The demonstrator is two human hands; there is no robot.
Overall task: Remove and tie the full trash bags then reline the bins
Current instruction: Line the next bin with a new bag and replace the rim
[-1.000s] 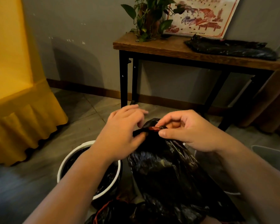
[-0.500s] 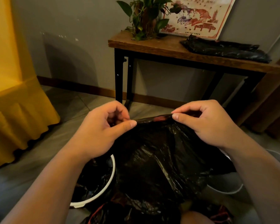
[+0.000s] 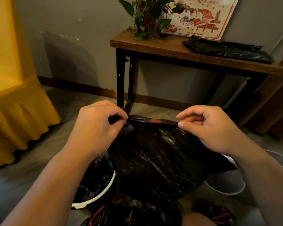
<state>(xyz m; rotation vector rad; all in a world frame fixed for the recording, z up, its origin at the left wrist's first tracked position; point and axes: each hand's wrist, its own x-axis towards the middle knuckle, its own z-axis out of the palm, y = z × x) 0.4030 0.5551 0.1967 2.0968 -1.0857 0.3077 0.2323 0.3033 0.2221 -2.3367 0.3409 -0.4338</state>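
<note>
Hands being drawn further apart than half second ago; bag top edge being stretched wider. Black trash bag being held up between hands, just right of white bin. Left corner being pinched by left hand, right corner by right hand. Poster writing too small to be read. Bag glossy, crinkled; red drawstring showing at hem.
</note>
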